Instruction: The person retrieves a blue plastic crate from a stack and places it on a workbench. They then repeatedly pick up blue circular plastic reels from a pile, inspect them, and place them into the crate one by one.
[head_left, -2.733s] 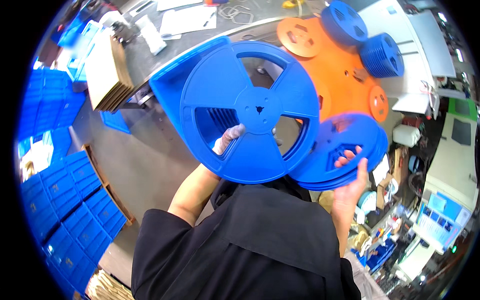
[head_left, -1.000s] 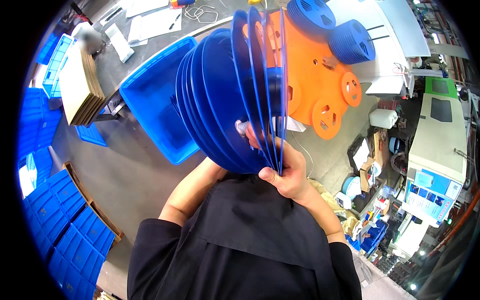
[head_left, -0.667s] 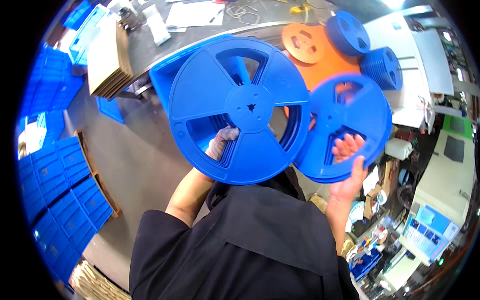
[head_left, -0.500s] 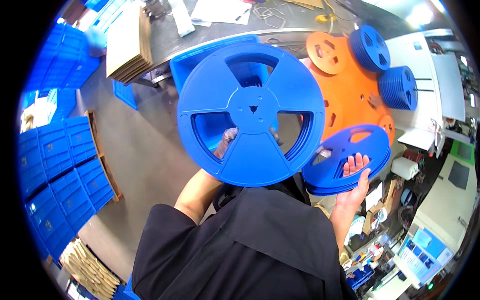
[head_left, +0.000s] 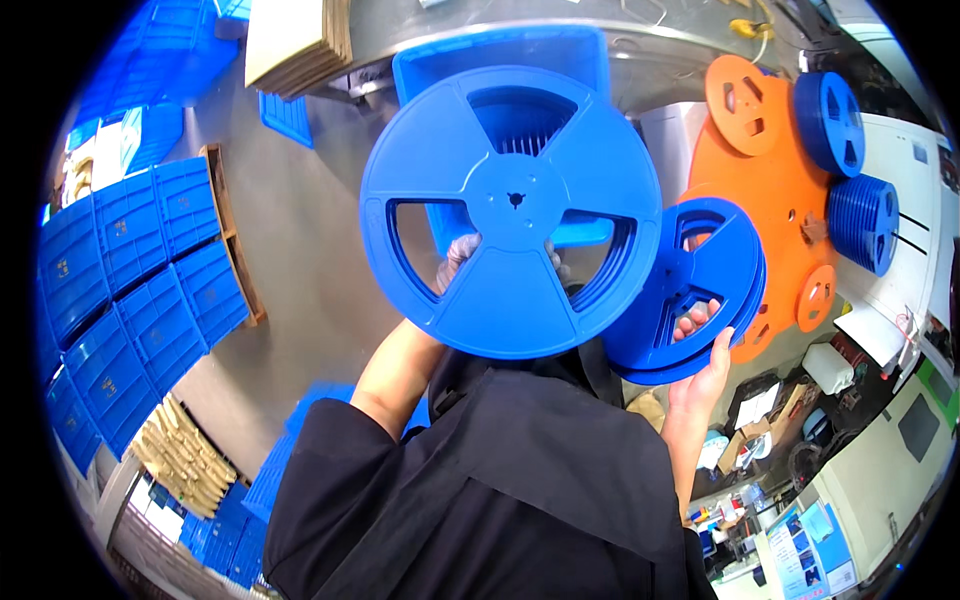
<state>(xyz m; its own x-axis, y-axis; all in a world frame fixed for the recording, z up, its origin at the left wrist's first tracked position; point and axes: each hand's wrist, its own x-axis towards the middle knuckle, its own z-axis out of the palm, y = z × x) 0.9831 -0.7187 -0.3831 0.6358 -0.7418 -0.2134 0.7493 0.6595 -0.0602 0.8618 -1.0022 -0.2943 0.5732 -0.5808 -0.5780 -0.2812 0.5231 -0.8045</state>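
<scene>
In front of my chest is a thick stack of large blue plastic reel flanges (head_left: 500, 310), each with three wide cut-outs around a small hub hole. My gloved left hand (head_left: 458, 262) grips it, thumb hooked over the edge of a cut-out and fingertips showing through another; the rest is hidden behind. To the right, a thinner stack of similar blue reel flanges (head_left: 640, 338) leans tilted, partly behind the first. My bare right hand (head_left: 706, 375) holds this one at its right rim, with the fingers curled through a cut-out and the thumb outside.
Behind the stacks stands a blue bin (head_left: 420, 65) below a metal table. A big orange disc (head_left: 775, 200) at the right carries blue flange stacks (head_left: 862, 225) on rods and smaller orange discs. Blue crates (head_left: 130, 230) sit on a pallet at left; cardboard sheets (head_left: 295, 45) lie at back.
The surroundings have shifted rightward in view. The right-hand stack has swung more upright, and my right fingers, straighter before, now curl through its cut-out. My left hand keeps its grip.
</scene>
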